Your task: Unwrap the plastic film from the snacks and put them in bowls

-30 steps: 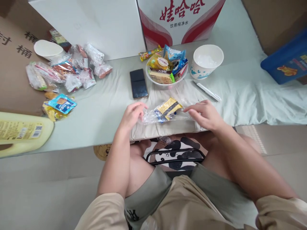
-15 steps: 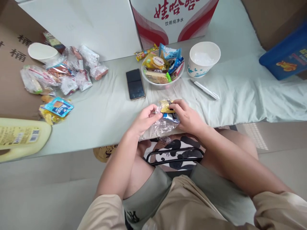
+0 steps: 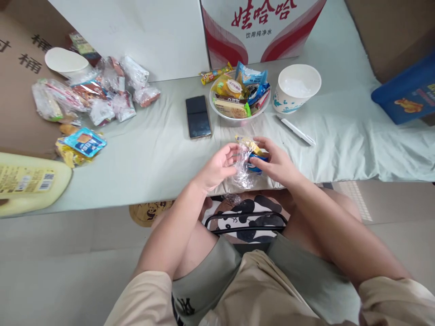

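Observation:
At the front edge of the cloth-covered surface, clear plastic wrap [image 3: 244,174] surrounds a yellow snack packet [image 3: 252,146] and a blue snack packet [image 3: 253,164]. My right hand [image 3: 277,163] grips the two packets from the right, thumb on the blue one. On the other side, my left hand [image 3: 219,168] has its fingers curled at the edge of the wrap. Just behind my hands is a white bowl [image 3: 234,121] of wrapped snacks.
A phone [image 3: 198,117] lies left of the bowl. To its right stand a paper cup [image 3: 288,102] and a white pen [image 3: 298,131]. Plastic-wrapped snack bundles [image 3: 102,93] are piled at left, near a blue packet [image 3: 86,141] and a yellow jug [image 3: 37,183]. Boxes line the back.
My right hand has shifted its hold, with its thumb now over the blue packet. The left fingers have loosened, and the wrap is drawn more upright around the packets. The view has shifted slightly.

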Motion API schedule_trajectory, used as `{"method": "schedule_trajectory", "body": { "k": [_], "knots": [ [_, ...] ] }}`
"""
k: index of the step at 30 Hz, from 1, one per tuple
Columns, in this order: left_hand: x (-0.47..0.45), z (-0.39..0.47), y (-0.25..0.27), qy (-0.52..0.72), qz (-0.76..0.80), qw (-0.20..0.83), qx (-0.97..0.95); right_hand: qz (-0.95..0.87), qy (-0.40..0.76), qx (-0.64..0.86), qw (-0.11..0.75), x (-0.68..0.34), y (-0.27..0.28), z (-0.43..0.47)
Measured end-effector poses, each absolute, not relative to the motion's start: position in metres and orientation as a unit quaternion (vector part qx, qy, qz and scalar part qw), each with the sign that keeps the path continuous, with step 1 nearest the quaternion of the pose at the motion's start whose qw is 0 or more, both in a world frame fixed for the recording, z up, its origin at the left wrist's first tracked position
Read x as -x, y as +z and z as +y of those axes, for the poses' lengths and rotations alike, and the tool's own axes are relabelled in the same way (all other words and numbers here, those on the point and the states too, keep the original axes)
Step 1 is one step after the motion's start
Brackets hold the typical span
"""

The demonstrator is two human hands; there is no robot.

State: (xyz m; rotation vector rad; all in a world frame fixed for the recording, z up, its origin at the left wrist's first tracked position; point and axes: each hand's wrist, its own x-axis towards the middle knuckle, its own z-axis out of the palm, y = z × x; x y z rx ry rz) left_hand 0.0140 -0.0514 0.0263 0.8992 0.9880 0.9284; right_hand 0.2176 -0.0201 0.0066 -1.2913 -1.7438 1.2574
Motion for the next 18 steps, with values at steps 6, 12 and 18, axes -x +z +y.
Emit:
{"method": "schedule_trajectory", "body": {
  "k": [6, 12, 18],
  "knots": [
    [-0.004, -0.035, 0.023, 0.484, 0.591, 0.567, -0.307, -0.661, 0.42, 0.544, 0.301, -0.222, 0.01, -0.019],
    [0.022, -0.02, 0.016, 0.527, 0.656, 0.431, -0.325, -0.524, 0.441, 0.502, 0.528, -0.229, -0.007, -0.017],
    [0.032, -0.023, 0.018, 0.492, 0.652, 0.406, -0.41, -0.552, 0.369, 0.475, 0.578, -0.243, 0.015, 0.003]
  ]
}}
